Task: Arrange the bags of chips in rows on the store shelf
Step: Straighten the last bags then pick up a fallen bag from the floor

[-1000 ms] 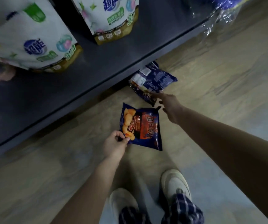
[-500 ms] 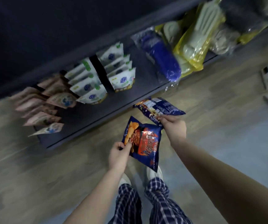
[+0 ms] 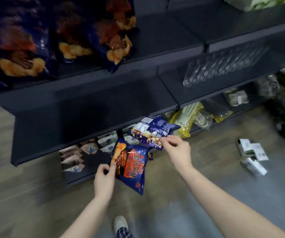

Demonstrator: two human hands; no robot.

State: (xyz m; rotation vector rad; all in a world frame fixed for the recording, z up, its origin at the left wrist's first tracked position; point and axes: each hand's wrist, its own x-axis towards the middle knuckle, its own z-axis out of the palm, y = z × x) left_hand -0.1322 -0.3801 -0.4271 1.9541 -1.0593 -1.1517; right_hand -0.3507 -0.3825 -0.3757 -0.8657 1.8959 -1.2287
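My left hand pinches the left edge of a blue chip bag with red and orange print, front side up, hanging in the air. My right hand grips a second blue chip bag by its near edge, back side up, just above and right of the first. Both bags hang in front of the dark shelving. On an upper shelf at the top left stand several matching chip bags, blurred; the shelf is bare to their right.
A bare dark shelf lies below the chip row. The bottom shelf holds white pouches, pink packets and yellow-wrapped gloves. Clear packs lie on a right shelf. White boxes lie on the floor. My shoe is below.
Both hands lifted the two chip bags off the floor and raised them. The view has swung upward from the floor to the upper shelves with the chip row.
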